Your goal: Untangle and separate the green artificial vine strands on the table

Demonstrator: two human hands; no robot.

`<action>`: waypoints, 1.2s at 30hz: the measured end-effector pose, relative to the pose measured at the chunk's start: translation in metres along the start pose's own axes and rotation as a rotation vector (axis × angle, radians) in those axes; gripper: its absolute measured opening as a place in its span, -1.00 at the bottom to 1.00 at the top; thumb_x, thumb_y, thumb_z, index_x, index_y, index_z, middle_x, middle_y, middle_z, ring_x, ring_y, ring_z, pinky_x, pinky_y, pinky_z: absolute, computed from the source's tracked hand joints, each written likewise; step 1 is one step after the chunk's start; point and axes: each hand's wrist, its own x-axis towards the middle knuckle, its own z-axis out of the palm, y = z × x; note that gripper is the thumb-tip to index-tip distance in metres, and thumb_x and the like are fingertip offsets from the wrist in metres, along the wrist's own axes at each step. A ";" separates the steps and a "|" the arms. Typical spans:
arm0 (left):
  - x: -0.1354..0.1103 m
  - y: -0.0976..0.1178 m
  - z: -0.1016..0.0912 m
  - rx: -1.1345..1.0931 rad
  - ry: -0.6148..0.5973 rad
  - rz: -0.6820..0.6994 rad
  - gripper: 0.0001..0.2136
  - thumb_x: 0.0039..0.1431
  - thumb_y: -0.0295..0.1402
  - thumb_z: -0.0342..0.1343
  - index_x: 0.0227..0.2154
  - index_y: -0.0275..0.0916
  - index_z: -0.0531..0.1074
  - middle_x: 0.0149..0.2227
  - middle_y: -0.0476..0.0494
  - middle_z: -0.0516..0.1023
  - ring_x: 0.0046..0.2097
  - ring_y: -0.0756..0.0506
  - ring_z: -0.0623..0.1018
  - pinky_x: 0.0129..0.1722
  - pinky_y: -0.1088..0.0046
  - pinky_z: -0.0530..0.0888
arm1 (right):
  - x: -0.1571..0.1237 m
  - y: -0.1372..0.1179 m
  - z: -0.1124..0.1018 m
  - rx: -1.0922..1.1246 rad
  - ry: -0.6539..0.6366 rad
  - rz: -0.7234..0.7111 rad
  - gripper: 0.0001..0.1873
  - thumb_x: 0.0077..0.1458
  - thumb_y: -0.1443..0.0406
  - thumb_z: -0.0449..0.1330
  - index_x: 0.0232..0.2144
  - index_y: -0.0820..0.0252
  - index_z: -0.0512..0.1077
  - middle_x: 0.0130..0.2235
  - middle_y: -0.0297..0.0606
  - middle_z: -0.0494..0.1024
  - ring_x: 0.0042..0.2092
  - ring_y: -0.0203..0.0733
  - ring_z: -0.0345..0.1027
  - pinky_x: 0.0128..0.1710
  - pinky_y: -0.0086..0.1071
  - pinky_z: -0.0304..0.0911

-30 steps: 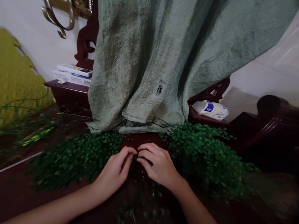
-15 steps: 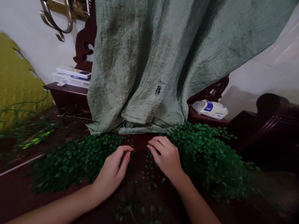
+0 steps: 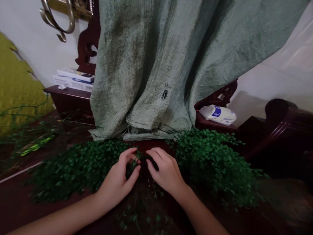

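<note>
My left hand point(image 3: 119, 174) is curled beside the left pile of green foliage point(image 3: 80, 169). A small leafy sprig point(image 3: 138, 154) shows at its fingertips, held lightly, the thumb a little apart. Facing it, my right hand point(image 3: 167, 170) has its fingers bent and its thumb separated from them, with nothing visible in its grasp. It is close to the sprig and left of a second, fuller pile of foliage point(image 3: 215, 163). Loose leafy stems point(image 3: 147, 222) lie on the dark red wooden surface point(image 3: 86, 228) below both hands.
A grey-green woven sack point(image 3: 155, 66) hangs behind the foliage. A tissue pack point(image 3: 218, 114) sits on the right ledge, flat boxes point(image 3: 73, 81) on the left one. Stringy stems point(image 3: 24, 128) and a yellow mat point(image 3: 8, 82) are at far left.
My left thumb has moved away from the fingers, and a sprig now shows at the fingertips. My right hand has shifted left and down toward it, its thumb and fingers parting.
</note>
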 end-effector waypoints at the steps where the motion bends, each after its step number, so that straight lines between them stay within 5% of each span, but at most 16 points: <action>1: 0.000 0.000 0.000 -0.002 -0.003 -0.006 -0.56 0.29 -0.36 -0.03 0.17 -0.10 -0.02 -0.12 -0.12 0.42 -0.08 -0.09 0.49 -0.06 0.28 0.42 | 0.000 0.000 0.000 0.004 0.004 0.002 -0.74 0.21 0.38 0.07 -0.06 0.19 0.40 -0.11 -0.16 0.50 -0.10 -0.13 0.40 -0.08 -0.25 0.37; 12: 0.001 0.010 -0.006 -0.051 -0.091 -0.121 -0.71 0.34 -0.21 -0.14 0.05 -0.14 0.22 -0.03 -0.20 0.46 -0.05 -0.16 0.49 -0.05 0.24 0.40 | -0.001 -0.008 -0.003 0.075 0.158 0.010 -0.62 0.19 0.37 0.06 0.08 0.18 0.28 0.01 -0.08 0.43 0.03 -0.10 0.36 0.01 -0.23 0.36; 18: 0.003 0.010 -0.009 -0.218 -0.098 -0.149 -0.81 0.30 -0.33 -0.15 -0.11 -0.17 0.29 -0.24 -0.07 0.45 -0.22 -0.10 0.47 -0.17 0.33 0.36 | -0.002 -0.011 -0.005 0.081 0.185 -0.002 -0.62 0.17 0.41 0.05 0.05 0.20 0.29 0.00 -0.08 0.43 0.02 -0.11 0.35 0.00 -0.25 0.36; 24: 0.008 0.005 -0.006 -0.243 0.037 -0.222 -0.83 0.31 -0.26 -0.11 -0.26 -0.18 0.33 -0.41 0.01 0.40 -0.32 -0.07 0.43 -0.26 0.39 0.32 | -0.001 -0.010 -0.007 0.054 0.151 0.011 -0.65 0.15 0.41 0.04 0.00 0.20 0.34 -0.04 -0.09 0.45 -0.03 -0.10 0.37 -0.04 -0.24 0.37; 36: 0.008 0.003 -0.004 -0.255 0.154 -0.281 -0.83 0.31 -0.22 -0.07 -0.26 -0.17 0.33 -0.41 0.04 0.37 -0.35 -0.04 0.40 -0.29 0.43 0.31 | -0.002 -0.008 -0.003 -0.007 0.086 0.051 -0.80 0.14 0.46 0.04 -0.26 0.21 0.44 -0.27 -0.20 0.50 -0.21 -0.14 0.37 -0.14 -0.27 0.30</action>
